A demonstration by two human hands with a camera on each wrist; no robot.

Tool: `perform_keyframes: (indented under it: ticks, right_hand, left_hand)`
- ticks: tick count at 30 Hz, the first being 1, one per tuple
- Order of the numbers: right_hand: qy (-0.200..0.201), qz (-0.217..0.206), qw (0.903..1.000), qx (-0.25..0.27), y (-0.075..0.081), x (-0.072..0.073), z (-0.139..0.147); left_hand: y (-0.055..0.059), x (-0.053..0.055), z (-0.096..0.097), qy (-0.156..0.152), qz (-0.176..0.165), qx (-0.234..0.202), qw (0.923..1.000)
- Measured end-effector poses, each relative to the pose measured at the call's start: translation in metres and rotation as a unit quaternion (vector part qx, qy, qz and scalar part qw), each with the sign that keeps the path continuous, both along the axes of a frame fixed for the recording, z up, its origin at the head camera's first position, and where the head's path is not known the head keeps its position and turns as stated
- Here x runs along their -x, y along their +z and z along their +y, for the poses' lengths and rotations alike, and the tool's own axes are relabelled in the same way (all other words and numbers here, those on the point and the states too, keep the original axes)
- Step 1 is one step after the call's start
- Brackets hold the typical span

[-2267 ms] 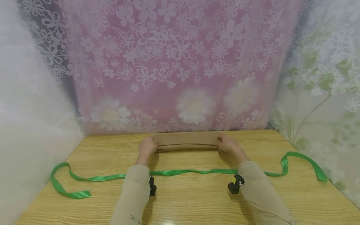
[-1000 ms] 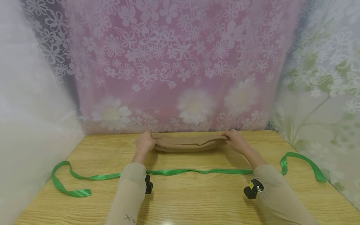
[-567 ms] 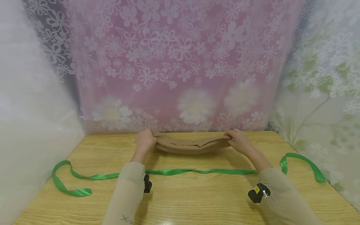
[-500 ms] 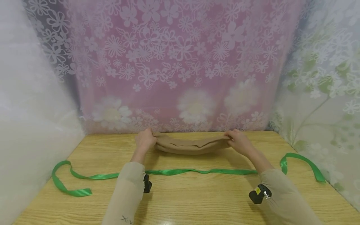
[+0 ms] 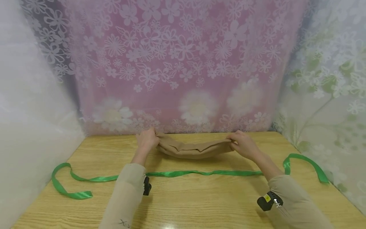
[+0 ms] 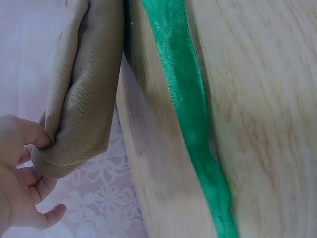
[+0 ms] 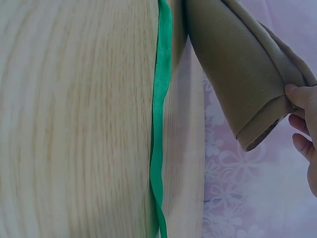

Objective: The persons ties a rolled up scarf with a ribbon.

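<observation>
A folded brown cloth (image 5: 194, 152) hangs in a sagging strip between my two hands at the far side of the table. My left hand (image 5: 147, 140) pinches its left end; in the left wrist view the thumb and a finger close on the folded edge of the cloth (image 6: 86, 99). At the other end my right hand (image 5: 243, 144) pinches the cloth's upper corner, and the right wrist view has the layered end of the cloth (image 7: 242, 74) drooping below the fingers. A long green ribbon (image 5: 171, 174) lies across the table, nearer to me than the cloth, passing beneath both forearms.
The wooden table (image 5: 197, 203) ends at a pink floral curtain (image 5: 183, 79) behind the cloth. Pale curtains (image 5: 37, 111) flank it on both sides. A black camera mount (image 5: 268, 201) sits on each sleeve. The ribbon's ends curl near the table's left and right edges.
The cloth has gone from a straight, flat band to a sagging, creased strip, its ends raised. My right hand has moved outward to the right and changed its grip; my left hand has risen slightly.
</observation>
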State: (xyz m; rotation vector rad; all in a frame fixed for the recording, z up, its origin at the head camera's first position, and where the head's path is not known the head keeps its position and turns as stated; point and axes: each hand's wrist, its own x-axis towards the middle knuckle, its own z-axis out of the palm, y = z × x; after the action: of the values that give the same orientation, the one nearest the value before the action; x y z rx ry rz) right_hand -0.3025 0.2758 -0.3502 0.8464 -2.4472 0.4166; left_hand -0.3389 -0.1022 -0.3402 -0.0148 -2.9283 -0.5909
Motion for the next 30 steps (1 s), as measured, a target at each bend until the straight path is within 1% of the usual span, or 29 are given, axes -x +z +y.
perform_keyframes:
  ticks: [5, 10, 13, 18, 25, 30]
  right_hand:
    - [0.004, 0.020, 0.9997, -0.010, 0.006, -0.004, 0.002]
    - [0.010, 0.035, 0.9992, -0.015, 0.011, -0.008, 0.006]
    - [0.017, 0.047, 0.9985, -0.021, 0.013, -0.010, 0.008]
    - [0.026, 0.064, 0.9974, -0.023, 0.014, -0.012, 0.011]
    - [0.041, 0.069, 0.9966, -0.019, 0.017, -0.019, 0.012]
    - [0.052, 0.074, 0.9954, -0.032, 0.020, -0.025, 0.009]
  left_hand:
    - [0.006, -0.002, 0.004, -0.006, 0.010, 0.007, 0.9999]
    - [0.009, -0.003, 0.008, -0.015, 0.016, 0.002, 0.9998]
    - [0.009, -0.003, 0.011, -0.020, 0.021, 0.002, 0.9996]
    - [0.008, -0.004, 0.015, -0.030, 0.033, 0.018, 0.9988]
    - [0.007, -0.006, 0.020, -0.043, 0.042, 0.029, 0.9978]
    - [0.008, -0.006, 0.022, -0.055, 0.047, 0.036, 0.9967]
